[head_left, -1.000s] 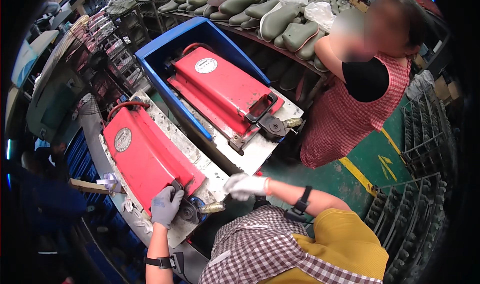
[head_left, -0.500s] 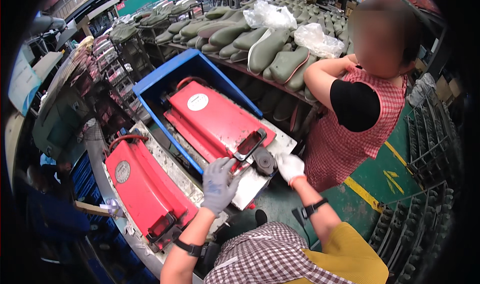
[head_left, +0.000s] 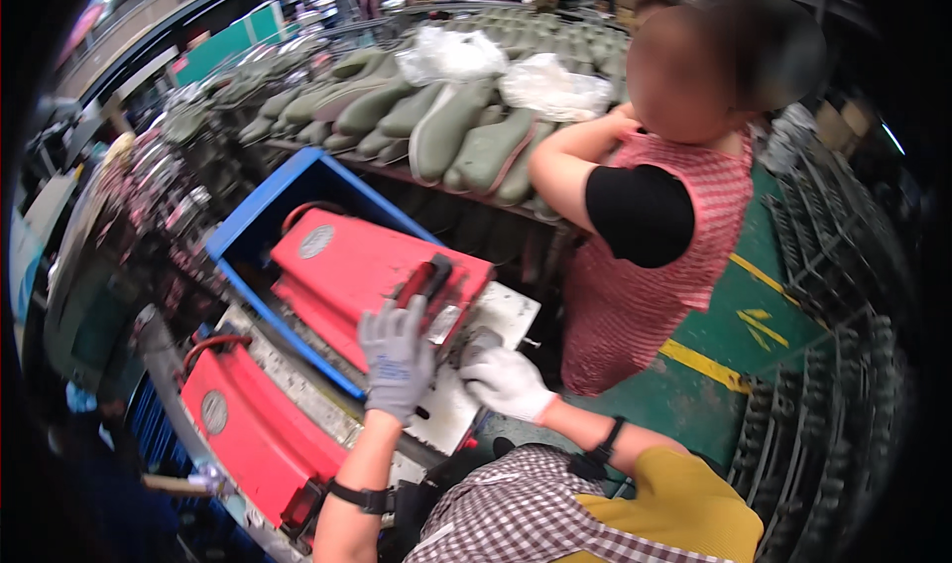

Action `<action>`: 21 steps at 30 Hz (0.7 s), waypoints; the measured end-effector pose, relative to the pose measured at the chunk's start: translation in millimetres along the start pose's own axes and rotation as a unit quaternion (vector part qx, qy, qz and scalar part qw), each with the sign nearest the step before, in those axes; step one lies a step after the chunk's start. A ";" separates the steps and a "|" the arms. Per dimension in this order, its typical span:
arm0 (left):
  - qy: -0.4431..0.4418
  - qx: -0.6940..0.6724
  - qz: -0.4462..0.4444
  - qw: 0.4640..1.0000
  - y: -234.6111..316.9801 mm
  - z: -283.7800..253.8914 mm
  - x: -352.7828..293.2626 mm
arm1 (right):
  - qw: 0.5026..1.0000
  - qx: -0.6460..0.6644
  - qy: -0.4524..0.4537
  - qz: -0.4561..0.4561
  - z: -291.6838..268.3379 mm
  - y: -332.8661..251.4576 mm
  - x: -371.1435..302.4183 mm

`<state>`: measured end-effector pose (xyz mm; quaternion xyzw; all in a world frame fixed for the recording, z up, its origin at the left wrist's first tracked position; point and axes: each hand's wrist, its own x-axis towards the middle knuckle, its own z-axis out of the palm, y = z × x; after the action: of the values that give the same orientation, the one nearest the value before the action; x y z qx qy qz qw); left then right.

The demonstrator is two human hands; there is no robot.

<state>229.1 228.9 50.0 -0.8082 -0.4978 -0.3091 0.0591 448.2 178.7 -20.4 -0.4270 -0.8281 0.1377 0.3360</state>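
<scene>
My left hand (head_left: 399, 357), in a grey glove, lies over the front end of a red-cased machine (head_left: 372, 270), its fingers stretched out. Its fingertips reach the base of the black loop handle (head_left: 424, 279), which stands raised; whether they press on it is hidden. To the right, my right hand (head_left: 508, 382), in a white glove, has its fingers curled over a grey rounded piece (head_left: 482, 341), mostly covered and blurred. This piece is at the machine's front end, above a pale metal plate (head_left: 514, 313).
The machine sits in a blue bin (head_left: 266, 198). A second red-cased machine (head_left: 253, 424) stands at the left. Behind are racks of olive-green boot-shaped forms (head_left: 446, 131) and clear plastic bags (head_left: 451, 55). A person in a red checked apron (head_left: 635, 305) stands close on the right.
The view has shifted. The black handle has swung up and back from the machine's front end. My right hand has moved from beside the grey rounded piece to over it.
</scene>
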 end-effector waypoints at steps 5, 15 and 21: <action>0.080 0.012 -0.026 0.996 -17.8 -57.0 52.8 | 1.000 -0.017 -0.007 0.014 62.7 2.1 90.2; 0.078 0.165 -0.091 0.979 -27.2 -134.5 81.6 | 0.975 -0.178 -0.069 0.113 123.8 10.8 165.1; 0.124 0.181 -0.052 0.974 -35.9 -147.7 87.6 | 0.973 -0.192 -0.060 0.111 125.1 5.2 166.4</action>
<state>161.3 254.6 209.8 -0.7124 -0.5755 -0.3146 0.2494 298.9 322.3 -42.2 -0.5635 -0.8054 0.0381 0.1801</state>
